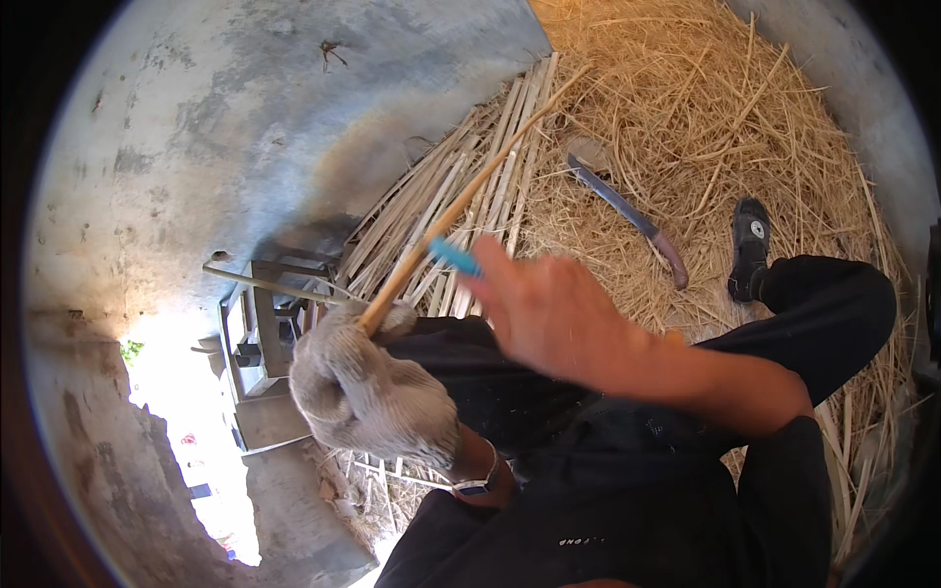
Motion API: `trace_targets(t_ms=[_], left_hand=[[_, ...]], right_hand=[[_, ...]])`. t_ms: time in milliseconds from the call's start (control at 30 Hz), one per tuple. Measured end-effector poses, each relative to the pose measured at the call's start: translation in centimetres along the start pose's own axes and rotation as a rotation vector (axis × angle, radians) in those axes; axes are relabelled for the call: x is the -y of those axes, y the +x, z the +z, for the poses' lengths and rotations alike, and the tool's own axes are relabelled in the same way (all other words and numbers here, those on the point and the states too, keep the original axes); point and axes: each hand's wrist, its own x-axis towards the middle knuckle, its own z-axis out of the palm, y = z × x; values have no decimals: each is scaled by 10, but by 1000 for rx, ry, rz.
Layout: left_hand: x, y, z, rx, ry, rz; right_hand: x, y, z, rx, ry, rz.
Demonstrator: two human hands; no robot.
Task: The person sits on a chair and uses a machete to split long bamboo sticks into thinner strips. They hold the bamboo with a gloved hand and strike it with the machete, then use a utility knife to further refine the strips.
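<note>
My left hand (365, 392), in a grey knit glove, is closed around the lower end of a long pale cane stick (461, 201) that slants up and to the right. My bare right hand (549, 314) is just right of the stick and grips a small blue-handled tool (454, 256) whose tip rests against the stick. Both hands are above my lap in dark trousers (627, 490). The tool's working end is hidden by the stick.
A bundle of split cane strips (461, 186) lies on the ground ahead. Loose straw (706, 127) covers the right side, with a long knife (627, 216) lying on it. My shoe (750, 245) rests on the straw. A small metal frame (265, 333) stands at left on concrete.
</note>
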Motion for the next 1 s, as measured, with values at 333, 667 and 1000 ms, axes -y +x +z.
trace_targets(t_ms=[333,667,1000], left_hand=[[16,9,-14,173,-26,174],[13,8,-5,142,-18,169],[5,4,10,-21,49,53]], right_hand=[[-27,10,3,9,-50,93],[-69,16,14,-116,-92,92],[-25,8,14,-68,81,-18]])
